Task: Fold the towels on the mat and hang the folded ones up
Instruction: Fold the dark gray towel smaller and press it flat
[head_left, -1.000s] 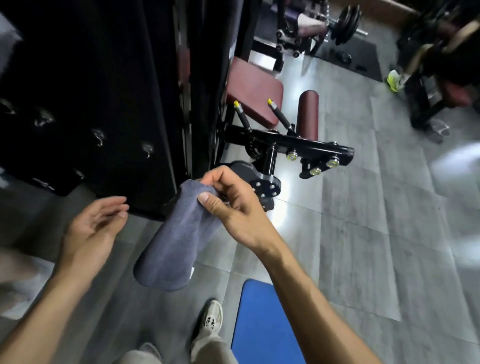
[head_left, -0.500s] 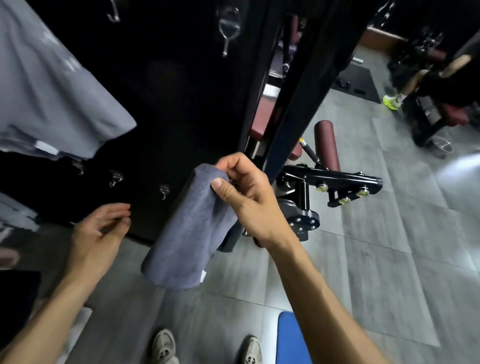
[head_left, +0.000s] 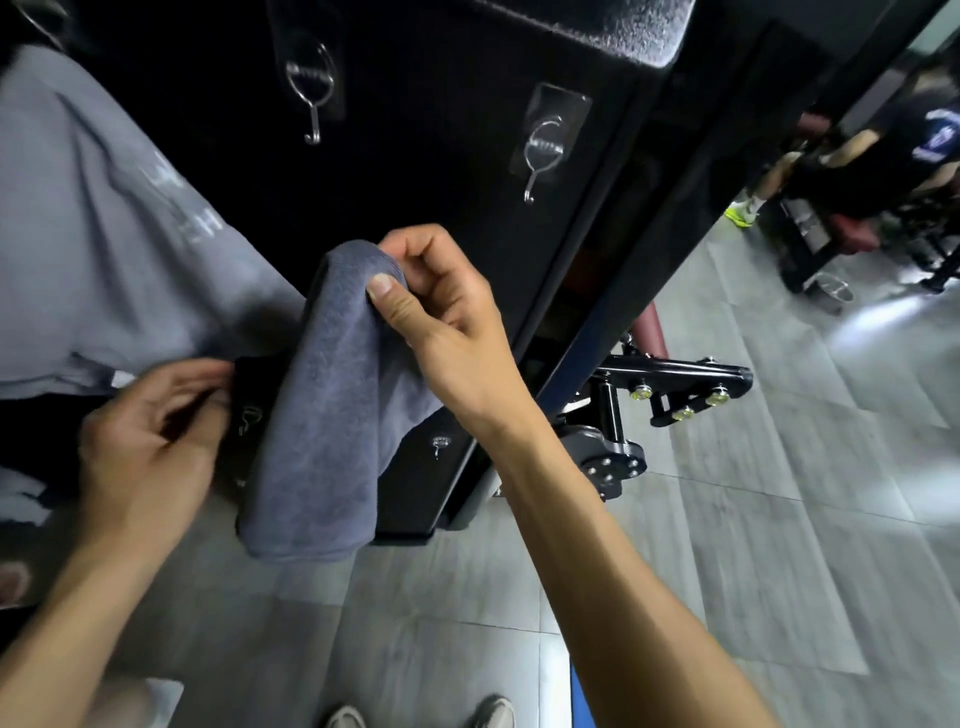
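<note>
The right hand (head_left: 447, 332) pinches the top fold of a folded dark grey towel (head_left: 332, 410) between thumb and curled fingers, so the towel hangs down in front of a black panel (head_left: 441, 171) fitted with metal hooks (head_left: 540, 156). The left hand (head_left: 150, 447), blurred, has its fingers loosely curled beside the towel's left edge, and whether it grips anything cannot be told. A lighter grey towel (head_left: 104, 249) hangs on the panel to the left.

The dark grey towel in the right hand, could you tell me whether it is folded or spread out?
Folded: the dark grey towel hangs as a narrow, thick strip from the right hand's pinch.
</note>
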